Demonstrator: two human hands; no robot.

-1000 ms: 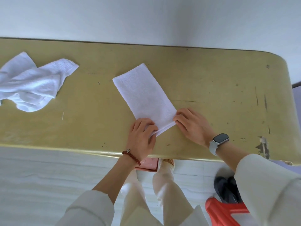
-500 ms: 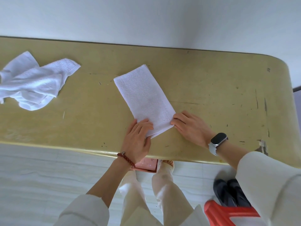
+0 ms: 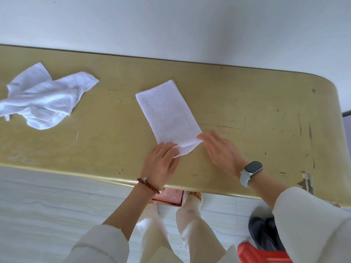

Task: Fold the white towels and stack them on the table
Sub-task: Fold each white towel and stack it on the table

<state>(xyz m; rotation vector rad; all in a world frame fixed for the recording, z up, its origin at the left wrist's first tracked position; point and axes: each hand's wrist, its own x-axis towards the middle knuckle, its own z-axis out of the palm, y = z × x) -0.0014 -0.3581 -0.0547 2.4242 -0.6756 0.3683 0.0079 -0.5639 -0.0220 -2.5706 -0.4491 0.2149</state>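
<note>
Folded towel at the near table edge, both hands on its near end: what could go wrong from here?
1. The folded towel has its near end lifted by the left hand and right hand; the layers may slip apart and skew the next fold.
2. It lies askew to the table edge, so the fold could come out crooked.
3. The crumpled towel is untouched, far to the left.

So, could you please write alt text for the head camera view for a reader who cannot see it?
A person's left hand and right hand hold the near end of a folded white towel on a scuffed yellow table. A crumpled white towel lies at the table's left end.
</note>
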